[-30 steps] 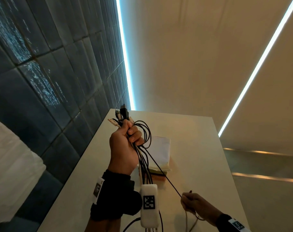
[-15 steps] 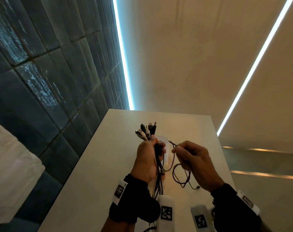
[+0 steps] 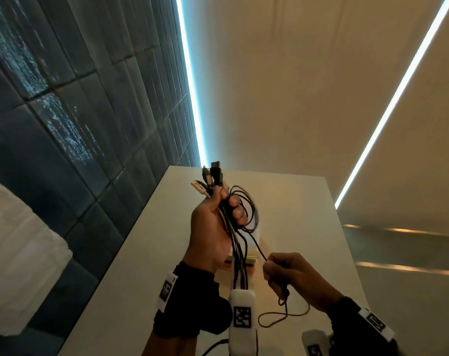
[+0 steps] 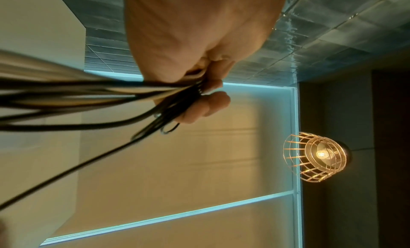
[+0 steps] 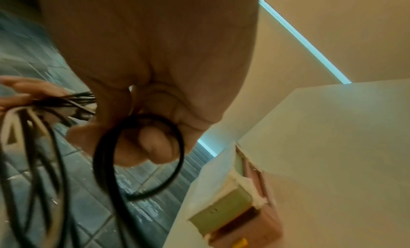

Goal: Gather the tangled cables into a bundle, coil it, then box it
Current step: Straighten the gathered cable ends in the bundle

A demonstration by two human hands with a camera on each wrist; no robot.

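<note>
Nearest, R hand (image 3: 292, 276) pinches one thin black cable strand (image 3: 254, 240) w/ slack looped below, then L hand (image 3: 213, 227) w/ fingers clenched round the cable bundle (image 3: 237, 255), held upright, plugs up, over the white bench (image 3: 295, 201), box (image 5: 233, 209) just behind, tiled wall beyond at bench's left edge.

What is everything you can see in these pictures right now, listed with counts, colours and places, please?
cable bundle: several cables, black and pale, held upright above the table, plugs on top
loose black cable: one, running from the bundle to the right hand, tail looping below
box: one, green-and-brown, on the table
table: one, white, along the tiled wall
pendant lamp: one, gold wire cage, lit
left hand: grips the bundle
right hand: pinches the loose cable
</note>
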